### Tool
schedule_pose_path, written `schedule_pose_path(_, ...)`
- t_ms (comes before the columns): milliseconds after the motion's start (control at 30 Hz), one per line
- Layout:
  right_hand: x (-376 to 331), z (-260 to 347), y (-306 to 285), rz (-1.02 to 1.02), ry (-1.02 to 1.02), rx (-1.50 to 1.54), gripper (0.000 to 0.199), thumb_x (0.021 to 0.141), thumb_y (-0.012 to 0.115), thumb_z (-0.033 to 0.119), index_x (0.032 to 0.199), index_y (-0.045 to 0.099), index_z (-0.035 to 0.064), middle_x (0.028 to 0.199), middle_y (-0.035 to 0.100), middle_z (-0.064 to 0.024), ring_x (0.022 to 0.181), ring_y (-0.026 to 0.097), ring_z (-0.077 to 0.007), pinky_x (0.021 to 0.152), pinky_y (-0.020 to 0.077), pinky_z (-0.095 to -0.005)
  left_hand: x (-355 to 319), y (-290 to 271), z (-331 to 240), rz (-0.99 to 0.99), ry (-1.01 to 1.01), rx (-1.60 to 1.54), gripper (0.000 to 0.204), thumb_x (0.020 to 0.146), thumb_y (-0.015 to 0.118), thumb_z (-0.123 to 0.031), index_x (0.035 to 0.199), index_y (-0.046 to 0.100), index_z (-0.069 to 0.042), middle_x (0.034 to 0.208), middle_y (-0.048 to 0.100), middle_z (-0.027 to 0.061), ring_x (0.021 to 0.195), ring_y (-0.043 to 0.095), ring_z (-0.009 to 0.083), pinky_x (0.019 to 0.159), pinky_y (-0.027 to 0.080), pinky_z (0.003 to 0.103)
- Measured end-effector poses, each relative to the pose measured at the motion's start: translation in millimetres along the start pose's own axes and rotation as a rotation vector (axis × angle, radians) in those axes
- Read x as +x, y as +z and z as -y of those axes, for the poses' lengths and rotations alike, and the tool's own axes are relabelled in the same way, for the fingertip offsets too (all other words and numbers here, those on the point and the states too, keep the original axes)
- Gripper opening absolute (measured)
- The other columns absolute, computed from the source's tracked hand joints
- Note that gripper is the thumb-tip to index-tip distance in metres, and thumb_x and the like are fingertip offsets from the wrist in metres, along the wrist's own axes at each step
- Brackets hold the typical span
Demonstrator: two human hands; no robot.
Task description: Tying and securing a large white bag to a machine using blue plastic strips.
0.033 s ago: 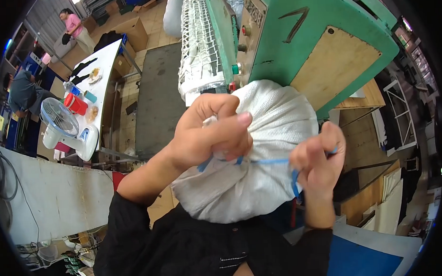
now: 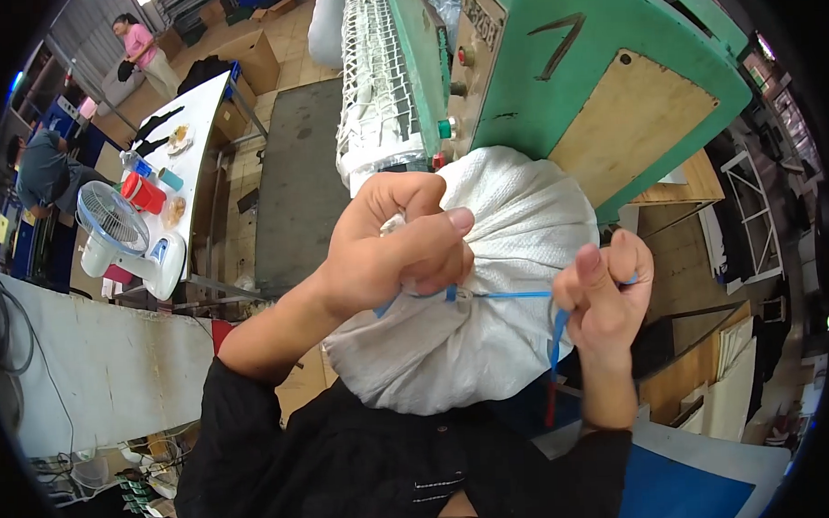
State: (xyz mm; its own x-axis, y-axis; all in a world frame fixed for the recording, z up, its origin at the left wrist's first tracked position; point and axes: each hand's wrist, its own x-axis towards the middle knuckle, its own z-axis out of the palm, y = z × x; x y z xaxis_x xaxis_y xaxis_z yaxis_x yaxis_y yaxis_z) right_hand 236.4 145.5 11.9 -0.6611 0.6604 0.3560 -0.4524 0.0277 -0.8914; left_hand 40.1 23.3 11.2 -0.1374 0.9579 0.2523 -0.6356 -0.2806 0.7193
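A full white woven sack (image 2: 518, 223) stands before me, its mouth drawn together in pleats. My left hand (image 2: 387, 251) is closed around the bunched neck of the sack, with a tip of cloth poking out above the fist. Blue string (image 2: 512, 295) goes round the neck below that fist and runs tight to the right. Its other end is wrapped in the closed fingers of my right hand (image 2: 607, 293), beyond the sack's right edge. A loose tail of the string hangs below the right hand. The winding under my left fist is partly hidden.
A green machine (image 2: 515, 118) rises just behind the sack, beside a netted white roll (image 2: 367, 87). At left, a white table (image 2: 204, 111) bears a fan (image 2: 112, 224) and a red jug (image 2: 143, 193). Two people are farther back on the left.
My right hand has shifted slightly to the right, and the blue string looks thinner and tighter. The left hand keeps its hold on the sack's neck.
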Motion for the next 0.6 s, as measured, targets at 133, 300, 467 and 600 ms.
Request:
schedule_pose_path(133, -9.4, 3.4, -34.2, -0.107, 0.001, -0.096, 0.05, 0.097, 0.057, -0.004, 0.07, 0.02, 0.0162, 0.054, 0.024, 0.006, 0.042, 0.018, -0.0045, 0.039, 0.0163, -0.0274, 1.3, -3.5, 0.0, -0.107, 0.016, 0.19, 0.043, 0.096, 0.055, -0.002, 0.064, 0.03, -0.012, 0.047, 0.042, -0.0002, 0.043, 0.04, 0.0076, 0.056, 0.047, 0.031)
schedule_pose_path(300, -4.6, 5.2, -42.4, -0.046, -0.064, -0.04, 0.044, 0.099, 0.054, -0.002, 0.072, 0.024, 0.0167, 0.056, 0.023, 0.0059, 0.042, 0.018, -0.0053, 0.039, 0.0185, -0.0276, 12.0, -2.6, -1.6, -0.199, -0.007, 0.199, 0.042, 0.096, 0.054, -0.001, 0.065, 0.029, -0.012, 0.047, 0.041, -0.0006, 0.043, 0.039, 0.0069, 0.057, 0.048, 0.031)
schedule_pose_path(467, 8.0, 29.2, -16.4, 0.098, -0.251, -0.194, 0.044, 0.091, 0.067, 0.002, 0.074, 0.028, 0.0146, 0.057, 0.031, 0.0062, 0.047, 0.028, -0.0064, 0.05, 0.031, -0.0291, 9.1, -5.4, -11.4, -0.122, 0.728, 1.123, 0.028, 0.079, 0.08, -0.02, 0.088, 0.06, -0.004, 0.098, 0.061, 0.0134, 0.084, 0.06, 0.0194, 0.081, 0.049, 0.035)
schedule_pose_path(600, 13.6, 60.9, -5.3, 0.262, -0.234, 0.099, 0.042, 0.081, 0.078, 0.006, 0.083, 0.037, 0.0111, 0.061, 0.04, 0.0052, 0.05, 0.037, -0.0076, 0.063, 0.0388, -0.0309, -28.6, 24.1, -24.1, 0.142, 0.744, 1.223, 0.056, 0.075, 0.084, -0.021, 0.12, 0.058, 0.001, 0.119, 0.058, 0.0232, 0.108, 0.061, 0.0335, 0.09, 0.05, 0.039)
